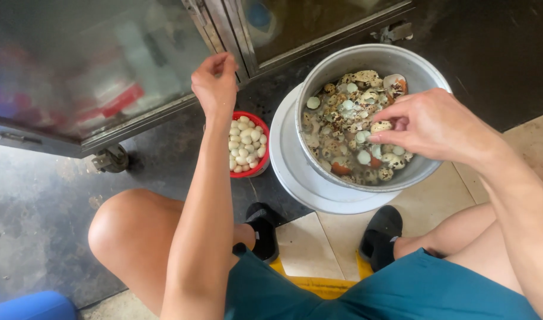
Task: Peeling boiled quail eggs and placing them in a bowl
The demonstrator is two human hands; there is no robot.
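Observation:
A metal pot (319,74) stands on a white lid or plate (283,157) on the floor, filled with water, speckled quail eggs and bits of shell. My right hand (428,124) reaches over the pot with its fingertips pinched on a speckled egg (380,126). To the left of the pot is a small red bowl (264,161) heaped with peeled white eggs (245,148). My left hand (215,83) hovers just above and behind that bowl, fingers bunched together; whether anything is in them cannot be made out.
A metal-framed glass cart (105,77) on a caster wheel (110,159) stands behind the bowl. My knees and black slippers (264,228) flank the pot. A blue object (31,307) shows at the bottom left; a yellow stool edge (319,284) lies under me.

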